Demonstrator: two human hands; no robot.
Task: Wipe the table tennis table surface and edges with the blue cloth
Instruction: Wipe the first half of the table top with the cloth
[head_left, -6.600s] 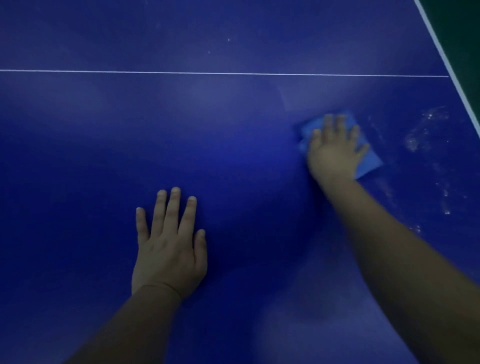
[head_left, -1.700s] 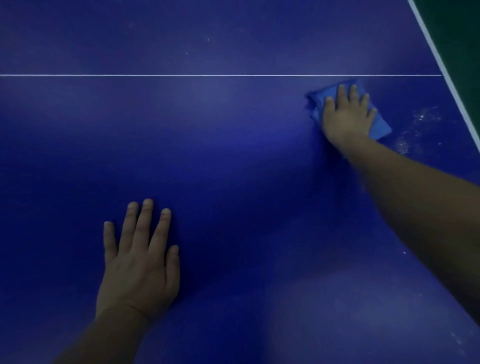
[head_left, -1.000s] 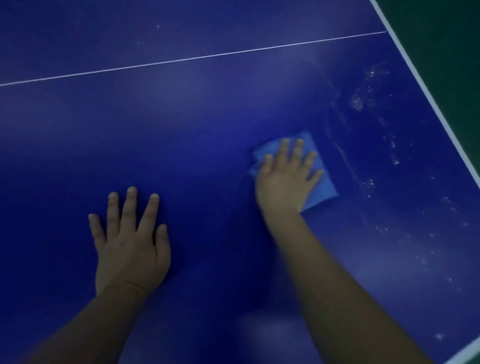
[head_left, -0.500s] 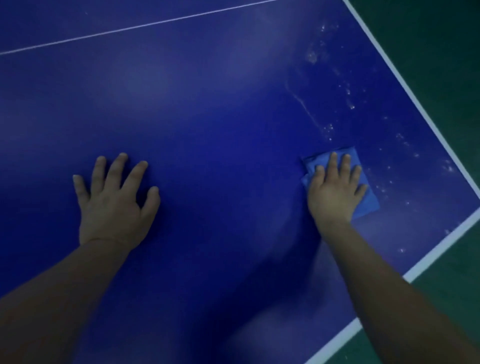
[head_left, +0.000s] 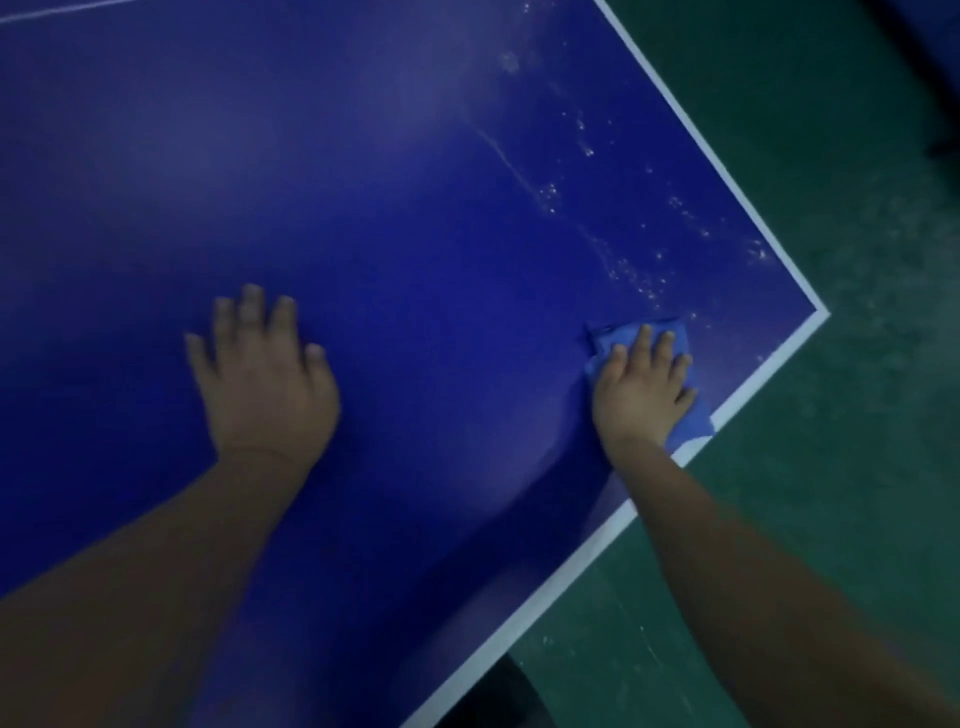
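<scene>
My right hand (head_left: 641, 395) presses flat, fingers straight, on the blue cloth (head_left: 675, 332), which lies on the table tennis table (head_left: 415, 208) at its near white edge line (head_left: 753, 379), toward four o'clock. My left hand (head_left: 265, 374) rests open-palmed on the surface at nine o'clock from the cloth, with white specks (head_left: 634, 275) at twelve o'clock from it.

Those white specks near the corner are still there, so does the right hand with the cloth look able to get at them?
Probably yes. The right hand presses the blue cloth flat just below the white specks, with only bare table between them.
</scene>
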